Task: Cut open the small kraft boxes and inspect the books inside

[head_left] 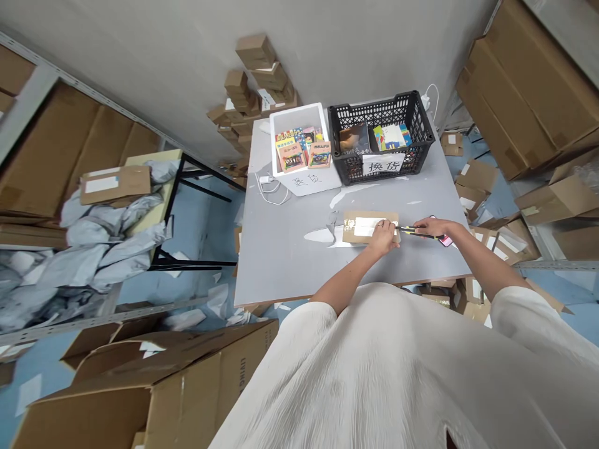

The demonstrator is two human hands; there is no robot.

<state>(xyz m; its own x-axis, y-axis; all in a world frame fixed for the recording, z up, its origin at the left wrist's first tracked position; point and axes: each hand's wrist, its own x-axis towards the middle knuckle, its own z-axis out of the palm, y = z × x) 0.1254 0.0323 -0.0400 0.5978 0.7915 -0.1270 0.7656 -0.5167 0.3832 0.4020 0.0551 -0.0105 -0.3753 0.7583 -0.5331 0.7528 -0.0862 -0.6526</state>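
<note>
A small cardboard box (pixel 349 232) with a white label and shiny clear tape lies flat on the grey table (pixel 281 249). My left hand (pixel 384 237) rests on its right part, holding it, fingers bent over the label. At the box's right end, my right hand (pixel 431 228) grips black-and-yellow scissors (pixel 409 230), the tips pointing left and touching or very near the box edge. Partly under my right hand and wrist lies a phone (pixel 446 241) with a pinkish screen.
Behind the box stand a white foam bin (pixel 304 183) of books and a black plastic crate (pixel 344 168). Paper scraps (pixel 320 236) and a white cable (pixel 276 202) lie on the table. Stacked boxes, grey parcels (pixel 88 262) and a big open carton (pixel 196 393) surround it.
</note>
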